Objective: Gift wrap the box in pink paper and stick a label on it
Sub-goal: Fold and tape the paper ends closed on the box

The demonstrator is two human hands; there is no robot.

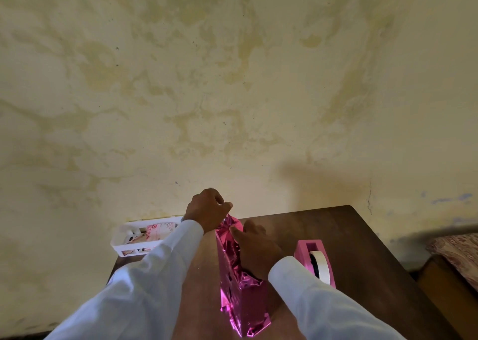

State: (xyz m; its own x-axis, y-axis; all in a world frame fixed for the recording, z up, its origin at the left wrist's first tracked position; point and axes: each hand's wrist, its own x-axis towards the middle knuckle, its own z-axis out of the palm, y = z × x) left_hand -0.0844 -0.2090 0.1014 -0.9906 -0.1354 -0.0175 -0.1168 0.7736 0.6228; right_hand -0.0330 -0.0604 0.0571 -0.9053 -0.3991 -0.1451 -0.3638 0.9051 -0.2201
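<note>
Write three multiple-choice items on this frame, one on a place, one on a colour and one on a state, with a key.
1. Where does the tape dispenser stand?
A. left of the wrapped box
B. right of it
C. on top of it

2. What colour is the basket?
A. white
B. green
C. black

3. What is the left hand doing?
A. hanging idle
B. pinching the pink paper at the box's far end
C. holding a pair of scissors

Key:
1 B: the dispenser stands on the table, on the person's right of the box.
2 A: its slotted plastic walls are white.
3 B: its fingers are curled over the raised foil end.
</note>
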